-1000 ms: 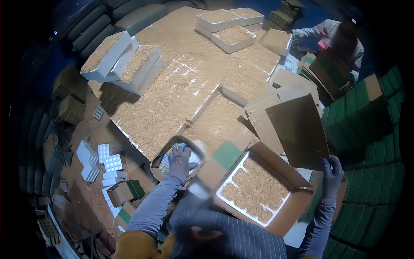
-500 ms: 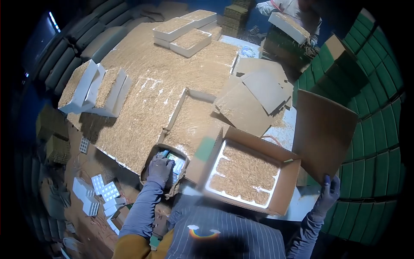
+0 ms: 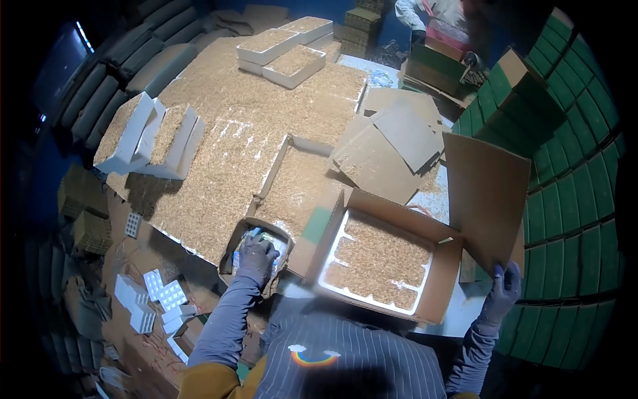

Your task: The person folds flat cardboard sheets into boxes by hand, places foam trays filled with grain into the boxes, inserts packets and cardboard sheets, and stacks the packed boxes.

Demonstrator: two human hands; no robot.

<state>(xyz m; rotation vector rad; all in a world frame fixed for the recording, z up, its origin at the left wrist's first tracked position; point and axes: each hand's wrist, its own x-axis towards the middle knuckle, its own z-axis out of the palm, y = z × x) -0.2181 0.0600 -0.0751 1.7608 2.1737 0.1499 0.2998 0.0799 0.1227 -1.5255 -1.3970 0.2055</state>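
My left hand (image 3: 256, 258), gloved in grey, reaches into a small cardboard box (image 3: 228, 249) holding printed packets (image 3: 282, 251). Its fingers are curled, and a light-blue piece shows at the fingertips; what they grip is partly hidden. My right hand (image 3: 505, 289), also gloved, is closed on the lower corner of a large brown cardboard sheet (image 3: 488, 196) standing tilted. Between my hands sits an open carton (image 3: 448, 282). Inside it is a white foam tray (image 3: 367, 300) filled with tan, flaky material (image 3: 382, 263).
Loose tan material (image 3: 219, 153) covers the table. White foam trays (image 3: 292, 78) stand at its back, others (image 3: 183, 156) at left. Flat cardboard pieces (image 3: 379, 159) lie beyond the carton. Green boxes (image 3: 578, 219) line the right side. A co-worker (image 3: 448, 20) stands behind another box.
My left hand has shifted slightly right and up within the small box. The cardboard sheet has tilted left in my right hand. The co-worker's foam tray is no longer held up.
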